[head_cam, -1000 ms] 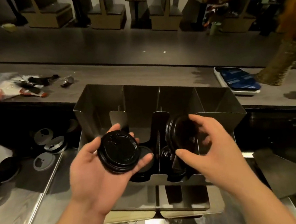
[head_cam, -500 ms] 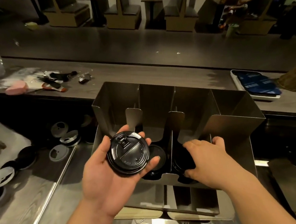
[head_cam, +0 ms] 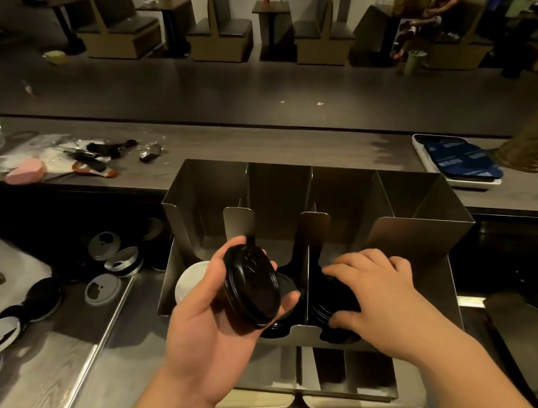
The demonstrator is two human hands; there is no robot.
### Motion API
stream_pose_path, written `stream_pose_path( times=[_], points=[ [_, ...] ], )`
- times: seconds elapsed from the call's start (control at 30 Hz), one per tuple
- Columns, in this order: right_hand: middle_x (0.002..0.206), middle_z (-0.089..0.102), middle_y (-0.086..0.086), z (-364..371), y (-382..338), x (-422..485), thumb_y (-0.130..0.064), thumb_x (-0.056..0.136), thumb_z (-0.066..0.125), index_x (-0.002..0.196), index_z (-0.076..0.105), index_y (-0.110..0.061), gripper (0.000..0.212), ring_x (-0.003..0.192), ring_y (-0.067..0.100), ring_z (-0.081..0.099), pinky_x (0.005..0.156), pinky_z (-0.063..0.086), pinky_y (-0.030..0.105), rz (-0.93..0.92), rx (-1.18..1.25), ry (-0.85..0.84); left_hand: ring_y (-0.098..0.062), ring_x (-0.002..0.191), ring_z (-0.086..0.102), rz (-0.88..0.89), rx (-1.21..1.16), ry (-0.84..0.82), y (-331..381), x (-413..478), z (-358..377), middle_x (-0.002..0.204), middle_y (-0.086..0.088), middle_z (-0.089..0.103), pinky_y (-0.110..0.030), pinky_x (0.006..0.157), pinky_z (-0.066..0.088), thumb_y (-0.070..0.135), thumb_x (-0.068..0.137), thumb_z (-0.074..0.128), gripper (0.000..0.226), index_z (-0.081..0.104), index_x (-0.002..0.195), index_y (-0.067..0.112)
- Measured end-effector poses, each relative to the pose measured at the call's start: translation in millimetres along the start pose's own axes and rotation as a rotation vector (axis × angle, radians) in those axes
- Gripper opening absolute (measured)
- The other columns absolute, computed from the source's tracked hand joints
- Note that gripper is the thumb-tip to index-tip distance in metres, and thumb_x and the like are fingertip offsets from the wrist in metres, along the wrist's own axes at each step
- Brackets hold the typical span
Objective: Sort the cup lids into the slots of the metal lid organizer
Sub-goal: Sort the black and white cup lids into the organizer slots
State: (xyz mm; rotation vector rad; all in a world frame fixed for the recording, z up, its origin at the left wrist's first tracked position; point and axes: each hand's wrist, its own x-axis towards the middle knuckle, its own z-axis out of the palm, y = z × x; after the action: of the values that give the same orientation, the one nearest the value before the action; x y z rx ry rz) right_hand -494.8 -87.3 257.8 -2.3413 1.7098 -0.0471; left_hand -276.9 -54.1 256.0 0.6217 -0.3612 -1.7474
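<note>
Left hand (head_cam: 213, 321) grasps black lid (head_cam: 252, 284), tilted on edge, thumb on its far rim, fingertips under the near rim. Lid is held over the front of metal lid organizer (head_cam: 422, 235), just left of right hand (head_cam: 378, 295). Right hand is down in a middle slot, fingers and thumb curled round black lid stack (head_cam: 333, 306) standing there. White lid (head_cam: 189, 277) sits in the slot just beyond the left hand's palm. Loose lids (head_cam: 101, 287), grey and black, lie on counter (head_cam: 63, 371) well left of the left hand.
</note>
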Motion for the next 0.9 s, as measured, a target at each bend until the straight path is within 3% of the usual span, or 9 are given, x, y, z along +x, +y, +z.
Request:
stream_pose_path(
  times=[0.07, 0.13, 0.2, 0.3, 0.37, 0.53, 0.67, 0.83, 0.9],
  points=[
    [0.132, 0.042, -0.03, -3, -1, -3, -0.05, 0.091, 0.06, 0.133, 0.046, -0.048, 0.045, 0.132, -0.002, 0.029, 0.115, 0.018, 0.033, -0.05, 0.168, 0.135, -0.036, 0.114, 0.06, 0.003, 0.031, -0.032, -3, 2, 2, 0.119, -0.02, 0.061, -0.062, 0.091, 0.05, 0.034, 0.058, 0.095, 0.075, 0.064, 0.124, 0.016],
    [0.12, 0.048, -0.035, -10, -6, -7, -0.051, 0.087, 0.061, 0.124, 0.052, -0.048, 0.038, 0.122, -0.011, 0.039, 0.108, 0.034, 0.025, -0.072, 0.396, 0.212, -0.035, 0.111, 0.064, 0.003, 0.058, -0.04, -7, 3, 4, 0.117, -0.02, 0.063, -0.057, 0.088, 0.053, 0.033, 0.056, 0.096, 0.075, 0.065, 0.122, 0.018],
    [0.12, 0.049, -0.035, -17, -16, -12, -0.054, 0.08, 0.065, 0.124, 0.05, -0.052, 0.047, 0.121, -0.013, 0.043, 0.1, 0.041, 0.019, -0.115, 0.606, 0.167, -0.038, 0.109, 0.067, 0.004, 0.105, -0.067, -10, 4, 8, 0.119, -0.021, 0.066, -0.052, 0.083, 0.057, 0.035, 0.054, 0.098, 0.075, 0.066, 0.12, 0.02],
    [0.132, 0.045, -0.034, -20, -26, -15, -0.048, 0.074, 0.079, 0.135, 0.041, -0.055, 0.072, 0.128, -0.009, 0.042, 0.104, 0.041, 0.021, -0.192, 0.79, 0.054, -0.045, 0.116, 0.063, -0.011, 0.208, -0.114, -13, 5, 16, 0.13, -0.024, 0.061, -0.056, 0.087, 0.056, 0.037, 0.054, 0.098, 0.08, 0.064, 0.125, 0.022],
    [0.136, 0.045, -0.031, -19, -25, -15, -0.047, 0.071, 0.084, 0.138, 0.039, -0.053, 0.082, 0.129, -0.007, 0.043, 0.105, 0.043, 0.023, -0.205, 0.801, 0.061, -0.044, 0.118, 0.062, -0.022, 0.266, -0.112, -16, 7, 18, 0.13, -0.023, 0.061, -0.051, 0.084, 0.058, 0.037, 0.051, 0.098, 0.081, 0.065, 0.124, 0.024],
    [0.132, 0.052, -0.023, -16, -20, -19, -0.035, 0.069, 0.089, 0.133, 0.047, -0.048, 0.079, 0.125, 0.0, 0.05, 0.094, 0.049, 0.017, -0.202, 0.888, 0.125, -0.043, 0.12, 0.061, -0.038, 0.333, -0.145, -20, 11, 18, 0.13, -0.015, 0.063, -0.053, 0.088, 0.056, 0.033, 0.057, 0.096, 0.078, 0.064, 0.127, 0.024],
    [0.131, 0.053, -0.022, -20, -4, -19, -0.044, 0.067, 0.083, 0.133, 0.047, -0.047, 0.075, 0.124, 0.002, 0.052, 0.1, 0.049, 0.032, -0.136, 0.841, 0.289, -0.032, 0.121, 0.063, -0.003, 0.305, -0.068, -23, 14, 23, 0.131, -0.013, 0.064, -0.042, 0.084, 0.059, 0.028, 0.068, 0.085, 0.06, 0.067, 0.125, 0.025],
    [0.125, 0.051, -0.03, -36, 25, -17, -0.067, 0.054, 0.07, 0.134, 0.044, -0.048, 0.086, 0.116, -0.014, 0.047, 0.089, 0.041, 0.013, 0.072, 0.707, 0.419, -0.024, 0.091, 0.065, 0.182, 0.337, 0.253, -16, 27, 15, 0.091, -0.008, 0.066, -0.038, 0.08, 0.052, 0.012, 0.081, 0.064, 0.012, 0.068, 0.092, 0.017],
    [0.125, 0.045, -0.033, -38, 24, -20, -0.072, 0.055, 0.064, 0.136, 0.041, -0.047, 0.088, 0.118, -0.013, 0.043, 0.09, 0.038, 0.011, 0.062, 0.557, 0.381, -0.021, 0.078, 0.057, 0.196, 0.339, 0.31, -14, 29, 11, 0.077, -0.004, 0.06, -0.035, 0.073, 0.047, 0.004, 0.091, 0.057, 0.015, 0.063, 0.086, 0.016]
  ],
)
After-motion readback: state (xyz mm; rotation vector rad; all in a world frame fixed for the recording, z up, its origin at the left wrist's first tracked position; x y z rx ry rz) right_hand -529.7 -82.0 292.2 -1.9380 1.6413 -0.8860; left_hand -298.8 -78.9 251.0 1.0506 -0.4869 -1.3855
